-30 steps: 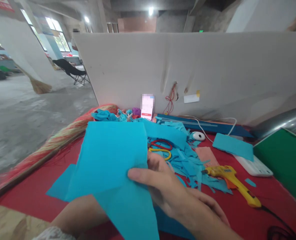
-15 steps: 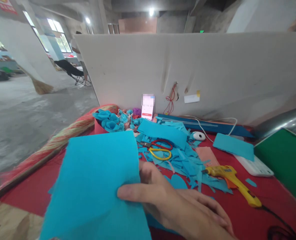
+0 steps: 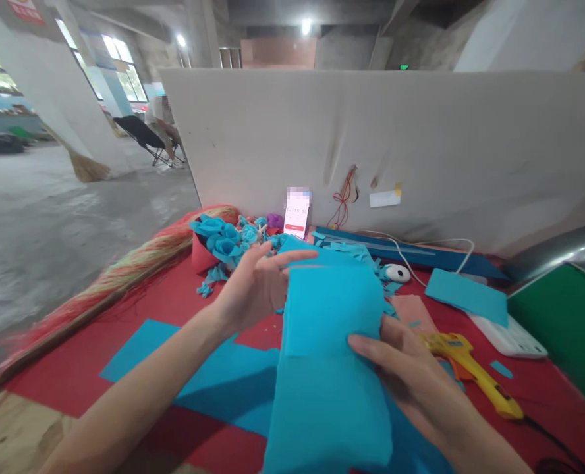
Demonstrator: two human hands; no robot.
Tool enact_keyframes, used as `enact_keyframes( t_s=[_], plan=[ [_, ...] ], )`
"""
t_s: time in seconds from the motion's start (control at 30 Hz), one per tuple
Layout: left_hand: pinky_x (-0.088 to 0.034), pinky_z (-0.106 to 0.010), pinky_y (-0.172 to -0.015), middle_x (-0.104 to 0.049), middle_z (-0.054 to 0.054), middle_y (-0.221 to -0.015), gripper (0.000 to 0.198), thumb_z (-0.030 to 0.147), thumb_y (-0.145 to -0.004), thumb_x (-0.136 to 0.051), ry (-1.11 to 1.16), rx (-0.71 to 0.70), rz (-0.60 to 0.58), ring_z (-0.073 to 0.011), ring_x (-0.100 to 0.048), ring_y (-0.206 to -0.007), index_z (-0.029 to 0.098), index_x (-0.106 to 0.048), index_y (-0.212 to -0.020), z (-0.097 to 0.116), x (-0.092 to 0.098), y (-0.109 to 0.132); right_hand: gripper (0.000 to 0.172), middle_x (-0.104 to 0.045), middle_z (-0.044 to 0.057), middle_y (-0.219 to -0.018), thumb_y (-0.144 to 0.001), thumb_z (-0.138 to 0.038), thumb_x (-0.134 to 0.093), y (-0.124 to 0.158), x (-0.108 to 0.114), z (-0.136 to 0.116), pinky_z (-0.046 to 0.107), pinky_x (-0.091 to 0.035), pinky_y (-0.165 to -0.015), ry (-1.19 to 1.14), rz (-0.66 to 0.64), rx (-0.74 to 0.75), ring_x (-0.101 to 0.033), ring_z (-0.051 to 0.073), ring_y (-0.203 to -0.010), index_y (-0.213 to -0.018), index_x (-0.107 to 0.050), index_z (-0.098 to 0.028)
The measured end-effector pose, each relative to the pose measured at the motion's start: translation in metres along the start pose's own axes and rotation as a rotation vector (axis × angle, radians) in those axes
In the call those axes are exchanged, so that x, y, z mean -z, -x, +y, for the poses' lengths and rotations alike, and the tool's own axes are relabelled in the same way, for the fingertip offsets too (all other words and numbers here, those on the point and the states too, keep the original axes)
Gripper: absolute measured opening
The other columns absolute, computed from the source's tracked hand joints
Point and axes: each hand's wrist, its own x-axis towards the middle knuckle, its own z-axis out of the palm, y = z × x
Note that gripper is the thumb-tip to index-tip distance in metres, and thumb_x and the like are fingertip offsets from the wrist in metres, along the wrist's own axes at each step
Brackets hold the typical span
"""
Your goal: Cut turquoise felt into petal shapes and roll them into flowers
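A folded piece of blue crepe paper (image 3: 332, 401) hangs in front of me, a crease running across its upper part. My right hand (image 3: 411, 375) grips its right edge, thumb on the near face and fingers behind. My left hand (image 3: 257, 286) is at the upper left edge of the paper with fingers stretched out; part of it is hidden behind the paper, and I cannot tell whether it touches. Beneath, flat blue sheets (image 3: 223, 375) lie on the red tabletop (image 3: 174, 438). Blue paper flowers (image 3: 221, 237) stand in a red holder beyond my left hand.
A yellow glue gun (image 3: 475, 372) lies at right, its cord trailing forward. Behind it are a blue paper stack (image 3: 465, 293) on a white device and a green board (image 3: 564, 329). A lit phone (image 3: 297, 214) leans against the white partition (image 3: 253, 131). Someone sits far left.
My right hand has moved right with the blue crepe paper, which now shows narrower and creased. My left hand has come into view beside it. The scissors are now hidden behind the paper.
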Motion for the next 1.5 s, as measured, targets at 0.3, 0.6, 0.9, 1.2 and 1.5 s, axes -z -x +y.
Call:
enact_keyframes(
  t_s=[0.3,0.6,0.9,1.2,1.5],
  plan=[
    [-0.044,-0.021,-0.052,-0.057,0.003,-0.061,0.027,0.036,-0.07,-0.066,0.341,0.257,0.113,-0.0082,-0.052,-0.053,0.015,-0.059,-0.086,0.006,-0.011,0.011,0.027,-0.06,0.0,-0.06,-0.068,-0.043,-0.065,-0.007,0.001,0.009,0.02,-0.037,-0.036,0.458,0.283,0.126,-0.045,0.01,-0.043,-0.081,-0.063,-0.019],
    [-0.053,-0.03,-0.071,-0.067,-0.002,-0.084,0.022,0.03,-0.072,-0.065,0.248,0.237,-0.019,-0.0166,-0.063,-0.077,0.016,-0.062,-0.088,0.006,-0.022,0.018,0.029,-0.061,0.0,-0.059,-0.069,-0.042,-0.064,-0.015,0.012,0.009,0.022,-0.044,-0.036,0.506,0.357,0.322,-0.049,0.012,-0.042,-0.089,-0.063,-0.021],
    [-0.048,-0.025,-0.055,-0.061,-0.001,-0.065,0.025,0.04,-0.072,-0.062,0.073,0.264,0.01,-0.0158,-0.06,-0.063,0.015,-0.06,-0.075,0.007,-0.021,0.018,0.028,-0.069,0.004,-0.093,-0.062,-0.037,-0.072,-0.011,0.002,0.005,0.031,-0.055,-0.064,0.26,0.378,0.325,-0.063,0.023,-0.084,-0.087,-0.066,-0.026],
    [-0.039,-0.019,-0.05,-0.046,0.005,-0.061,0.049,0.029,-0.078,-0.058,0.216,0.155,-0.006,-0.0072,-0.041,-0.054,0.025,-0.041,-0.124,0.002,-0.024,0.018,0.033,-0.069,0.004,-0.074,-0.063,-0.041,-0.07,-0.01,0.013,0.0,0.026,-0.047,-0.04,0.341,0.345,0.17,-0.062,0.019,-0.057,-0.09,-0.067,-0.022],
    [-0.027,-0.018,-0.038,-0.045,0.004,-0.053,0.026,0.036,-0.075,-0.061,-0.055,0.121,-0.046,-0.0055,-0.032,-0.044,0.023,-0.065,-0.098,0.003,-0.02,0.022,0.045,-0.071,0.004,-0.077,-0.059,-0.039,-0.074,-0.006,0.004,0.0,0.023,-0.042,-0.034,0.236,0.316,0.068,-0.054,0.012,-0.042,-0.1,-0.065,-0.022]
  ],
)
